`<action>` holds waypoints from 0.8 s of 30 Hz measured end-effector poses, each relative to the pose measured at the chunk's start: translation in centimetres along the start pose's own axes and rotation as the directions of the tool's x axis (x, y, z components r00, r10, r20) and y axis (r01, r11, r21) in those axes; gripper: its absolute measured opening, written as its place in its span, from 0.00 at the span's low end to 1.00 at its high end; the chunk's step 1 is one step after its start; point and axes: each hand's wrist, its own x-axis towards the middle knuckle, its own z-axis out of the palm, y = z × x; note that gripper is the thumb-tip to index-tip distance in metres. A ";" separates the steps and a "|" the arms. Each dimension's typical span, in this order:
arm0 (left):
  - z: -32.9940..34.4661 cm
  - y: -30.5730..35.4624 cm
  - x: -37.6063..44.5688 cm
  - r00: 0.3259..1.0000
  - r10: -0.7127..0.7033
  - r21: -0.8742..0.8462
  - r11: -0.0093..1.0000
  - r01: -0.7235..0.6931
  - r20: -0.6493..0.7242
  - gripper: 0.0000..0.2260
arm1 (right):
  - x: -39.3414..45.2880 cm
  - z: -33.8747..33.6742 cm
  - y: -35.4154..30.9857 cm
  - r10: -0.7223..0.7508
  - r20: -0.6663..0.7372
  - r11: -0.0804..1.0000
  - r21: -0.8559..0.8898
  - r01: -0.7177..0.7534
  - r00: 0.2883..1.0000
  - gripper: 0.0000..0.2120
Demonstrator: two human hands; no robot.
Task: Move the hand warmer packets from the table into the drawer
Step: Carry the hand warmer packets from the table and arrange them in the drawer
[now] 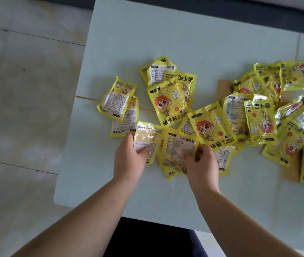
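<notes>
Left hand (128, 156): thumb and fingers curled round the lower edge of one hand warmer packet (144, 137), back side up, held at the near-left of the spread.

Right hand (202, 162): fingers bent and pinching the lower right edge of a second packet (179, 145), also back side up, lying just beside the first; the two packets touch along their inner edges.

Nearby packets: two face-up yellow packets with a cartoon figure, one (167, 102) above the hands, one (212, 126) to the right of them, overlapping others. A pair of overlapped packets (118, 101) lies to the left, near the worktop edge.

Main heap (281, 112): many yellow packets piled loosely at the right, partly over a flat brown cardboard sheet (222, 88).

Worktop (166, 34): pale green, carrying all packets. Drawer: not in view.

Surroundings: pale tiled floor (26, 89) to the left; dark clothing (147, 238) at the near edge, between the forearms.
</notes>
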 end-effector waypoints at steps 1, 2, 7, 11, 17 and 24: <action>-0.7 0.5 0.4 1.000 0.006 -0.010 1.000 -0.006 -0.001 0.09 | 0.1 -0.4 -0.5 -0.009 0.006 1.000 0.027 0.009 1.000 0.05; -1.5 0.9 1.1 1.000 0.006 -0.023 1.000 -0.006 -0.011 0.09 | 0.3 -0.8 -1.0 -0.007 0.000 0.999 0.048 0.007 1.000 0.05; -4.9 2.9 6.6 0.998 0.002 -0.039 0.999 -0.005 -0.066 0.09 | 3.3 -3.0 -3.9 -0.059 -0.102 0.996 -0.066 0.053 0.993 0.02; -6.0 3.7 10.7 0.996 -0.003 0.099 0.995 0.011 -0.086 0.08 | 6.5 -4.1 -5.0 -0.158 -0.096 0.918 -0.382 0.110 0.983 0.04; -5.2 3.0 12.7 0.989 0.019 0.279 0.960 0.022 -0.145 0.18 | 7.8 -3.7 -4.9 -0.184 -0.072 0.813 -0.572 0.110 0.980 0.19; -5.3 2.7 13.3 0.984 -0.043 0.296 0.951 0.093 -0.172 0.21 | 8.4 -3.1 -4.8 -0.208 -0.077 0.784 -0.609 0.118 0.975 0.17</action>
